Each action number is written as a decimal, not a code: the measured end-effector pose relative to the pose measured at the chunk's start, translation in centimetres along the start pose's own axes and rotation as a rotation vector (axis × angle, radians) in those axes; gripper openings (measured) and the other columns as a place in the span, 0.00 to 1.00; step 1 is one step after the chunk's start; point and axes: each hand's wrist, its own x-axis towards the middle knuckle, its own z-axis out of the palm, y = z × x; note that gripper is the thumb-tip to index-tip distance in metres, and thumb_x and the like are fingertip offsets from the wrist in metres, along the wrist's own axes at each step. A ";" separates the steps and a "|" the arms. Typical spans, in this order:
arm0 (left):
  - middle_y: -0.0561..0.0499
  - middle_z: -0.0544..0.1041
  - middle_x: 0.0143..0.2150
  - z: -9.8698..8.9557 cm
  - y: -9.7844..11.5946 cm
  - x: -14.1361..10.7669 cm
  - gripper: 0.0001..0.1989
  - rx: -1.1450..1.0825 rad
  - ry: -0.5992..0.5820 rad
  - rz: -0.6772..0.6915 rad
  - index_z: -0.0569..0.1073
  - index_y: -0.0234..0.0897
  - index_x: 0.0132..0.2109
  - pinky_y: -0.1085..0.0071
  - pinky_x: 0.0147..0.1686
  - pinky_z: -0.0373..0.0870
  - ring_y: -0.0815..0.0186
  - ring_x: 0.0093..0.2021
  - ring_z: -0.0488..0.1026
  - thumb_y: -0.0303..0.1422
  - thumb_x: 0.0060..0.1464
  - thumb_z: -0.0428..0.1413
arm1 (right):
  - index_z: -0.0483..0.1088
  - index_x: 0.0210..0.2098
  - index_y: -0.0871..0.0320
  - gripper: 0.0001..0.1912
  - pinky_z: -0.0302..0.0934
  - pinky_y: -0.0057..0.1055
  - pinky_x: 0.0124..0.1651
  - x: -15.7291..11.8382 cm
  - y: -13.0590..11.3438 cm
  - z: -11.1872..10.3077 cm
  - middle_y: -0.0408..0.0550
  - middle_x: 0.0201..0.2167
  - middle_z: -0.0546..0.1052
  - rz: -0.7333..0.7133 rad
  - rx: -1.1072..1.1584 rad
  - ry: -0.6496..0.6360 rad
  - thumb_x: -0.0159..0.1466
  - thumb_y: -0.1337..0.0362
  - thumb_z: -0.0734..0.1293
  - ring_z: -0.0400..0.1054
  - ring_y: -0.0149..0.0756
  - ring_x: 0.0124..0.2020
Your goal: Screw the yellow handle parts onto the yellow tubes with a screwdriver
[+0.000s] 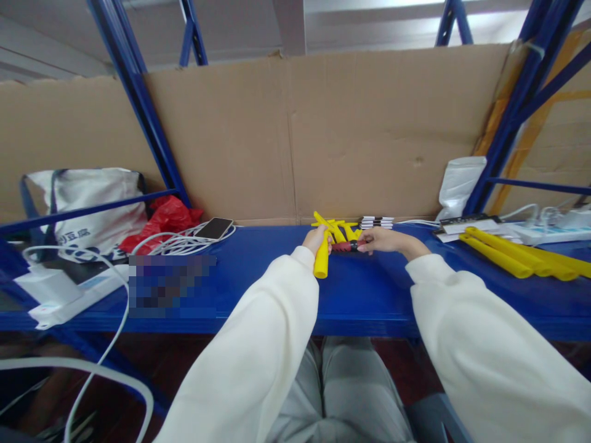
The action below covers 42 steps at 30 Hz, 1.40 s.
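My left hand [315, 240] is closed around a yellow tapered tube [321, 261], whose wide end points toward me. Just to its right, my right hand [375, 240] grips a red and black tool [347, 246] by its right end. The tool lies nearly level, and its left end comes close to the tube or touches it; the exact contact is too small to tell. Behind both hands sit several other yellow pieces [339, 232], partly hidden. A stack of small white items with a black band [376, 222] stands behind my right hand.
On the blue table [268, 289], several long yellow tubes [521, 255] lie at the right near a white power strip [551, 233]. To the left are a phone [215, 229], coiled white cable [182, 244], a red bag [168, 218], a cloth bag [99, 209] and another power strip [87, 297]. Cardboard [360, 135] stands behind.
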 end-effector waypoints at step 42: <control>0.60 0.61 0.15 0.1 0.1 -0.2 0.12 0.058 0.026 -0.042 0.66 0.38 0.32 0.75 0.15 0.54 0.72 0.10 0.56 0.34 0.67 0.49 | 0.56 0.32 0.50 0.28 0.53 0.29 0.19 1.2 1.5 -1.9 0.33 0.17 0.54 0.053 0.742 1.077 0.61 0.33 0.65 0.55 0.30 0.17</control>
